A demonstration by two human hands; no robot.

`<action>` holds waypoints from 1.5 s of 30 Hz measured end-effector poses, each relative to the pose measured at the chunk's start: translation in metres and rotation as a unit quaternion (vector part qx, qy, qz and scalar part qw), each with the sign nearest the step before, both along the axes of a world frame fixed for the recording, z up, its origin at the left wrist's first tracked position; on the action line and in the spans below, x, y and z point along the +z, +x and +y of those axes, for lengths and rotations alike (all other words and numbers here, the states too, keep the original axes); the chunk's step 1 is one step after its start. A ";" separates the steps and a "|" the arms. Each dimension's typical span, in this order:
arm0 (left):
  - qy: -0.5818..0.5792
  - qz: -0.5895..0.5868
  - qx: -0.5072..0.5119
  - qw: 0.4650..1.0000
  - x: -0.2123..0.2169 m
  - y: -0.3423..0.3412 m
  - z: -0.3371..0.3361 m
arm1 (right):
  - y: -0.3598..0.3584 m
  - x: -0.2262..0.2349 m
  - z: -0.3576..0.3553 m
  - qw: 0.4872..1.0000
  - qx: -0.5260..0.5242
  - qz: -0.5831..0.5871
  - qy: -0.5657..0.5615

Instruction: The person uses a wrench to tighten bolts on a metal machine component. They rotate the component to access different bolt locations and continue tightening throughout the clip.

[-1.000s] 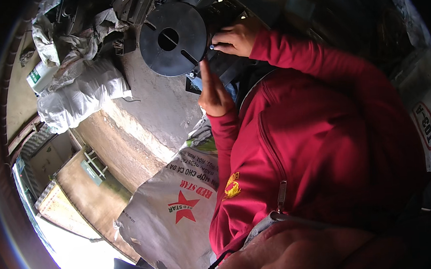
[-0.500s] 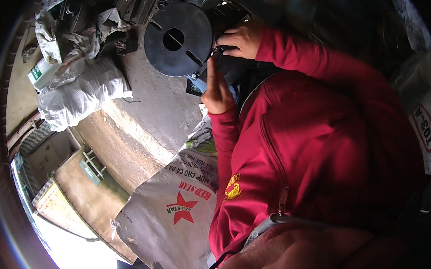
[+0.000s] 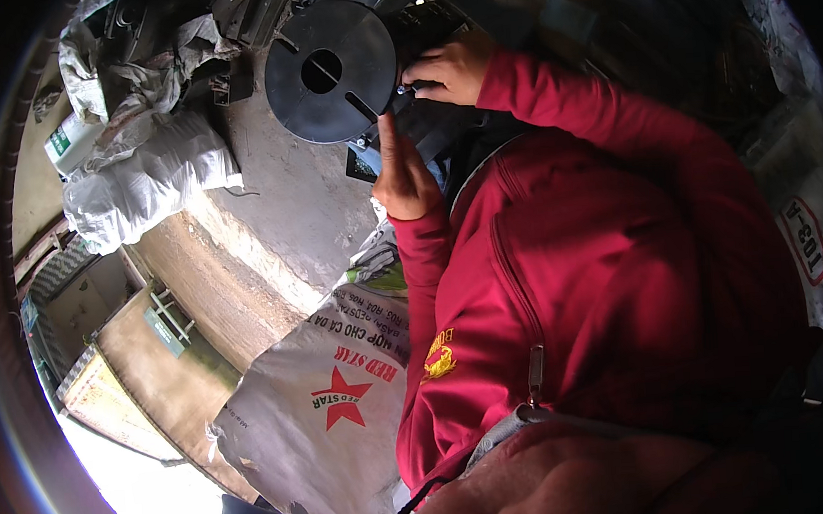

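A dark round metal disc [image 3: 347,49] with a hole in its middle and slots cut toward its rim lies ahead of me. My left hand [image 3: 407,184] has its index finger stretched up to the disc's near right edge; its other fingers are bent and partly hidden. Just right of the disc, my right hand [image 3: 457,70] has its fingers closed at a small shiny metal part [image 3: 403,90] beside the rim. What sits between those fingertips is too small and dark to name. Both hands are slightly apart.
White plastic sacks [image 3: 148,184] and a white container [image 3: 70,141] lie at the left on the concrete floor [image 3: 290,194]. A printed sack [image 3: 297,396] is near my left side. Dark metal pieces [image 3: 416,21] crowd the area beyond the disc.
The whole view has shifted slightly, the scene sliding left. My left fingertip has moved a little away from the right fingers along the disc's edge. The right hand stays beside the rim.
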State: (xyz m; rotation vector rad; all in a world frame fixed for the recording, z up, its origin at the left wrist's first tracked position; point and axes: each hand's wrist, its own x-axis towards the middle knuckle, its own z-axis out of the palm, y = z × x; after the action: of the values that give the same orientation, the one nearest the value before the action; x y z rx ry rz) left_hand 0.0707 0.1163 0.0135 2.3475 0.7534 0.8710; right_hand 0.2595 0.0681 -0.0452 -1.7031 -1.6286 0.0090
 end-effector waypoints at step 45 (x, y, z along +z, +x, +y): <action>0.050 0.079 0.000 0.996 -0.032 -0.008 0.002 | -0.010 0.010 0.003 0.996 -0.025 0.075 0.041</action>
State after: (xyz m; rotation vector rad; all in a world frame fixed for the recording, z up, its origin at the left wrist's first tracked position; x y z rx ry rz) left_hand 0.0632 0.1181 -0.0186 2.5282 0.7904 0.7446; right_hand 0.2498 0.0714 -0.0356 -1.6393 -1.4571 0.0438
